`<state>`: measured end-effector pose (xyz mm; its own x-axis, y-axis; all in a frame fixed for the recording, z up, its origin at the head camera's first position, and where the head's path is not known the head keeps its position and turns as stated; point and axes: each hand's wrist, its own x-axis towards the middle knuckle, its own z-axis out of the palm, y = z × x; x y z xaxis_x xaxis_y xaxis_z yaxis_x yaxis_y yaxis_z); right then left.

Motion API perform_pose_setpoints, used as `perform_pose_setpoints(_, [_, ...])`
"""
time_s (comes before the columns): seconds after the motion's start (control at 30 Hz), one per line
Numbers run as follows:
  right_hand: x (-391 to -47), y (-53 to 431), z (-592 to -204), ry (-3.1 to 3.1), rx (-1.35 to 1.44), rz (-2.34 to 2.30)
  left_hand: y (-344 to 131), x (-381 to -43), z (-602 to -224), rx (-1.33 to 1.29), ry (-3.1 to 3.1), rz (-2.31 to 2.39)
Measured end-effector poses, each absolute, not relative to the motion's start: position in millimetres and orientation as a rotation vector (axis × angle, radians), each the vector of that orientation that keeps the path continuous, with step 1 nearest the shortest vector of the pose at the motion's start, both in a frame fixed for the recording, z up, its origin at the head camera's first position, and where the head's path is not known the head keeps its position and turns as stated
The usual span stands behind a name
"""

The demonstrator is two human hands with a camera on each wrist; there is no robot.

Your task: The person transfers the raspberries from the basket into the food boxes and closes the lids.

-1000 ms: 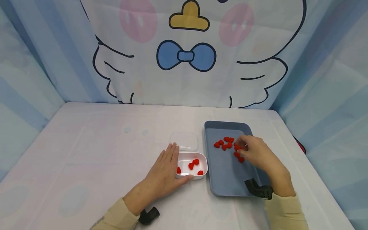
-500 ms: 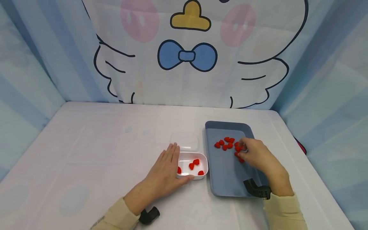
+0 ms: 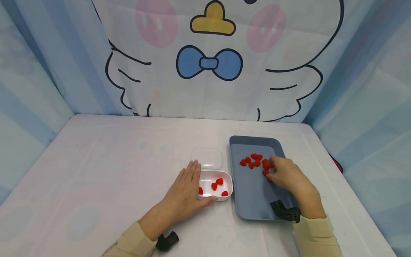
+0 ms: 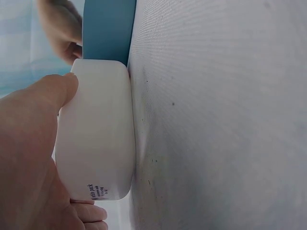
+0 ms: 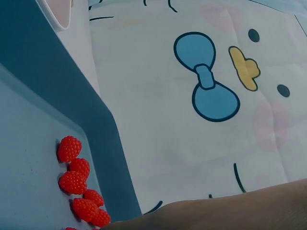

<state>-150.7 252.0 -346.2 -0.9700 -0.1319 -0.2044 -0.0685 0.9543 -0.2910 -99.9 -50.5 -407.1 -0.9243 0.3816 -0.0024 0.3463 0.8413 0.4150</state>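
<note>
My left hand (image 3: 183, 192) lies along the left side of a small white plastic box (image 3: 208, 196). Its fingers are straight, and the thumb touches the near rim. Several red raspberries (image 3: 219, 181) lie inside the box; the hand hides part of its left end. My right hand (image 3: 290, 175) is over the right part of a blue-grey tray (image 3: 253, 200), with thumb and fingertips bent and apart around raspberries (image 3: 265, 166) there. One raspberry (image 3: 272, 165) shows between them; no firm grip is visible. In the right wrist view, raspberries (image 5: 73, 182) lie near the tray wall (image 5: 103, 143).
Behind the box lies a clear plastic lid (image 3: 206, 159). The tray stands close against the box's right side. A white cloth covers the table (image 3: 96, 178). Curtains (image 3: 369, 89) and a printed cartoon backdrop (image 3: 205, 96) enclose it.
My right hand has shifted slightly right and lower over the tray, uncovering some raspberries. The left hand and the box stay in place.
</note>
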Motion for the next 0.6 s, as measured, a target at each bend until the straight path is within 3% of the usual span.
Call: perform_pose_setpoints(0.6, [-153.1,250.4,-351.6,2.862,-0.124,-0.371,-51.2,-99.8,-407.8,0.582,2.93,0.648])
